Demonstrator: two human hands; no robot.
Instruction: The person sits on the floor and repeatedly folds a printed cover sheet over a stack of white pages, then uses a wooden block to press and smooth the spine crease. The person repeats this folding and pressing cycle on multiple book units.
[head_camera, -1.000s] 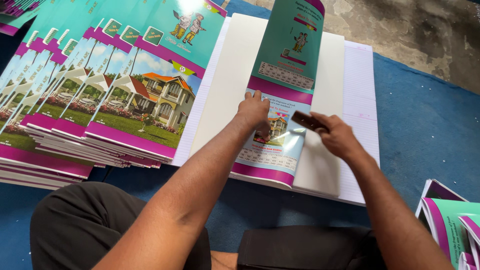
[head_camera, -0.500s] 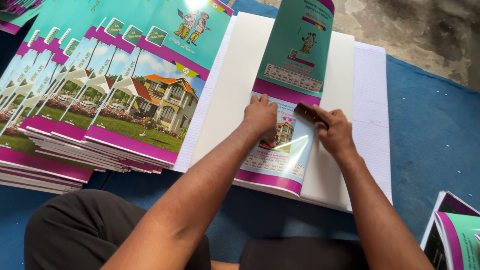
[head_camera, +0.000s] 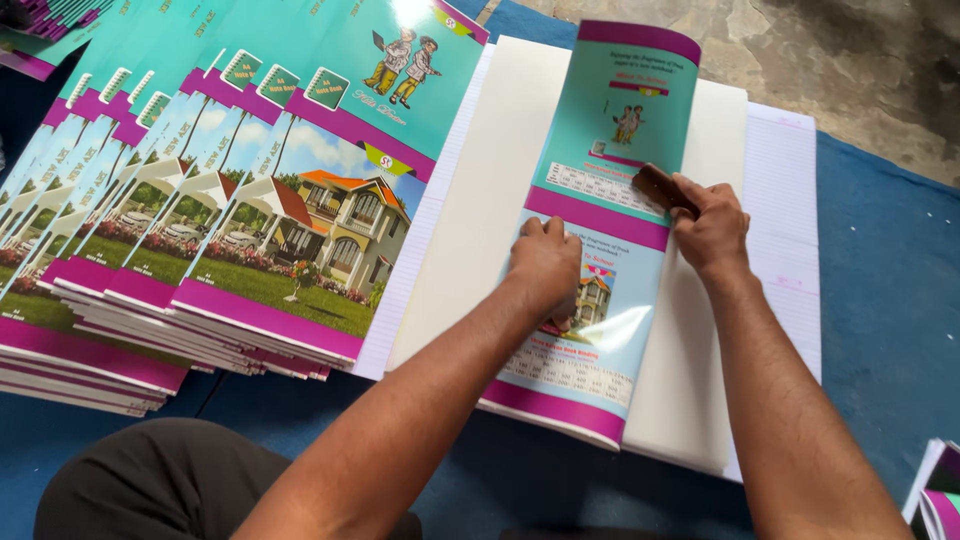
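A glossy teal and magenta cover sheet (head_camera: 620, 150) lies folded lengthwise on a stack of white paper (head_camera: 480, 200). My left hand (head_camera: 545, 265) presses flat on the lower half of the cover, fingers spread. My right hand (head_camera: 712, 225) grips a small brown wooden block (head_camera: 660, 188) and holds it against the cover's right edge, near a magenta band.
A fanned stack of printed covers (head_camera: 250, 200) showing a house and garden fills the left side. Lined paper (head_camera: 785, 190) sticks out right of the white stack. All rests on a blue mat (head_camera: 890, 300); bare concrete floor (head_camera: 850, 70) lies beyond. More covers (head_camera: 935, 490) sit at bottom right.
The brown block in my right hand has slid up along the cover's folded edge. My left hand stays pressed on the cover. The cover's raised upper part now lies flatter.
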